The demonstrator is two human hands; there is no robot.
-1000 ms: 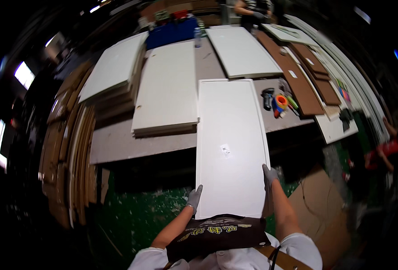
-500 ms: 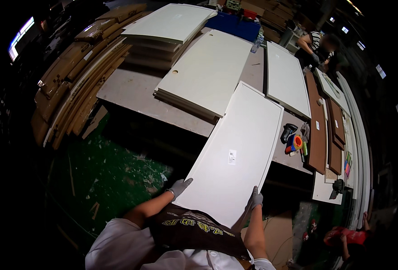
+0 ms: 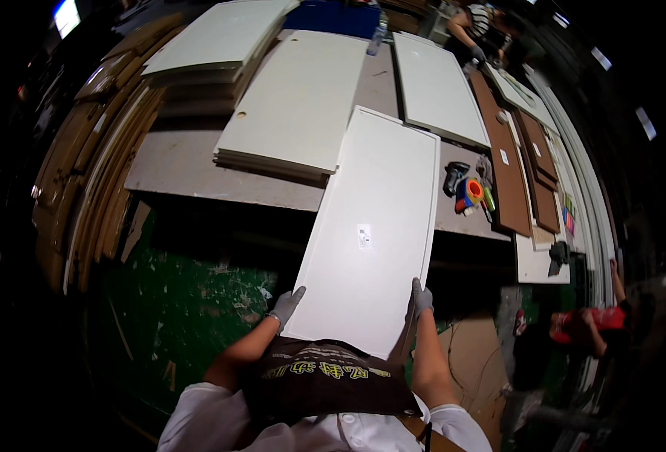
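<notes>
A long white panel (image 3: 378,181) with a raised rim and a small white label (image 3: 364,236) lies in front of me, its far end on the grey table (image 3: 197,172). Its near end meets my dark apron (image 3: 325,380). My left hand (image 3: 286,305), in a grey glove, grips the panel's left edge near my body. On the opposite edge my right hand (image 3: 422,297), gloved too, is closed with the thumb on top. The fingers under the panel are hidden.
A stack of white panels (image 3: 295,102) adjoins the held panel's left side; another panel (image 3: 438,90) lies right. A black scanner-like tool (image 3: 455,178) and tape dispenser (image 3: 469,194) sit beside brown boards (image 3: 499,151). Co-workers are at far right (image 3: 477,34) and lower right (image 3: 593,324).
The view has shifted, so the table and its stacks appear farther up and left. Both hands keep their grip on the panel's edges.
</notes>
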